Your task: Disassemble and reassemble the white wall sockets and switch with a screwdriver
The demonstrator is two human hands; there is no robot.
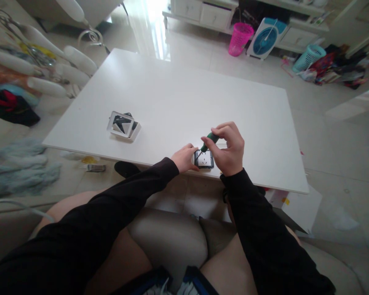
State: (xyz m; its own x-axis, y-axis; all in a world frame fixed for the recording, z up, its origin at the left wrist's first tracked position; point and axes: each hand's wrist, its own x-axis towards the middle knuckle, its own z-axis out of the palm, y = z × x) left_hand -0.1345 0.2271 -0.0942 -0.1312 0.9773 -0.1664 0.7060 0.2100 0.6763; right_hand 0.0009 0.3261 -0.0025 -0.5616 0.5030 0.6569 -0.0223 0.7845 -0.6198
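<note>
A small wall socket (204,160) with a white face and dark frame lies near the front edge of the white table (178,102). My left hand (185,157) is closed on the socket's left side, holding it down. My right hand (229,148) is closed around a green-handled screwdriver (208,142), which tilts down to the left with its tip at the socket's upper left corner. Both arms wear black sleeves.
A white frame plate with a dark part (124,125) lies on the table's left. Beyond the table stand a pink basket (240,38), a blue-and-white fan (266,39) and a teal basket (309,57). Cloths and clutter lie at the left.
</note>
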